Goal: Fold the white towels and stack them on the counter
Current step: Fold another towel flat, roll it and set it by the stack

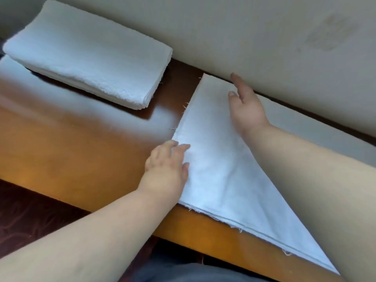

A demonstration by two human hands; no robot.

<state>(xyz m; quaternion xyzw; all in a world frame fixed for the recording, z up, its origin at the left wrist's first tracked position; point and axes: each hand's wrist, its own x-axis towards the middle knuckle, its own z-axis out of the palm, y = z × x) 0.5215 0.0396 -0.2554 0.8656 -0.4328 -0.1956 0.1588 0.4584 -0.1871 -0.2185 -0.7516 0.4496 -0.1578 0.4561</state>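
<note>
A white towel (215,159) lies spread flat on the wooden counter (85,139), folded over with its layered edges showing along the counter's front. My left hand (166,167) rests on its left edge with fingers straight and flat. My right hand (244,102) lies open over the towel's far part near the wall, fingers extended; my right forearm covers the towel's right side. A stack of folded white towels (89,53) sits at the far left of the counter.
A beige wall (264,37) runs directly behind the counter. The counter's front edge crosses from lower left to lower right. A dark floor (30,216) lies below at the left, and dark clothing shows at the bottom centre.
</note>
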